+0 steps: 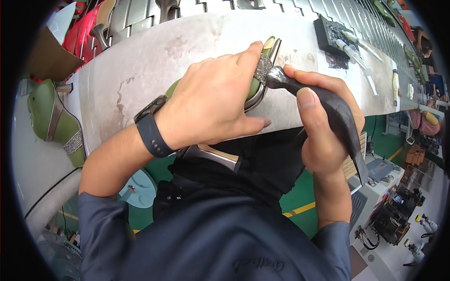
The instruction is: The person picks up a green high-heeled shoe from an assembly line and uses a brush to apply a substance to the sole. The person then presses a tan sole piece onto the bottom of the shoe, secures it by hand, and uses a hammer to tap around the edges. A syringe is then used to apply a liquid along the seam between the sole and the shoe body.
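The one view comes from the left of two fisheye cameras worn on the person's head, upright and looking steeply down. It sits close above the left hand (pixel 213 96) and right hand (pixel 323 126), with the person's dark shirt (pixel 201 239) at the near side. Its wide field takes in the tabletop (pixel 140 54), the metal slats (pixel 335 14) beyond, and the green floor (pixel 300 227), bending edges toward the rim.

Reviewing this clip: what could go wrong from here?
The cobbler's hammer in the right hand sits right at the glittery strap, so a hard knock might scuff it. The left hand, over the green shoe last, has its index finger near the hammer's head, so a slip could hit it.
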Demonstrator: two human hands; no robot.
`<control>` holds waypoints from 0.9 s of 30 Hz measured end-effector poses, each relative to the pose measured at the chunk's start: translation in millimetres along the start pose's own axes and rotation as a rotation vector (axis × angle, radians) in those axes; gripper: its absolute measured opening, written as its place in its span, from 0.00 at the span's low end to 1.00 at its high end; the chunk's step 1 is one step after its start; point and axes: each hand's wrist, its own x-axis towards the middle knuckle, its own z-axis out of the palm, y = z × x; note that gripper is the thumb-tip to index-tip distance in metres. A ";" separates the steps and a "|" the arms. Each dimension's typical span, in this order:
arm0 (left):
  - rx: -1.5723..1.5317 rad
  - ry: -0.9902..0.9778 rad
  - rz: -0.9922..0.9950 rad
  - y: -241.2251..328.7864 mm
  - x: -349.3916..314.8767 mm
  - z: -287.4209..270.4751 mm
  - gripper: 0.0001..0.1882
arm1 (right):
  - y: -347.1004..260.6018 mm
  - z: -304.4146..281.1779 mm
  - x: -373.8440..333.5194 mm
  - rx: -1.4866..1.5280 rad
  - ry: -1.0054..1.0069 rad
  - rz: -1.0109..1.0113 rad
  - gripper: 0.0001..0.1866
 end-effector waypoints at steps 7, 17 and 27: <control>0.011 0.014 0.008 -1.0 -1.0 1.3 0.53 | -4.2 2.9 -5.0 -0.188 -0.019 -0.151 0.14; -0.022 0.028 0.031 -2.8 -2.8 -0.5 0.57 | 3.3 -3.0 4.5 -0.007 -0.008 -0.044 0.12; -0.049 0.001 0.016 -7.1 -1.4 0.6 0.57 | 11.5 -21.0 54.0 0.189 -0.159 0.226 0.19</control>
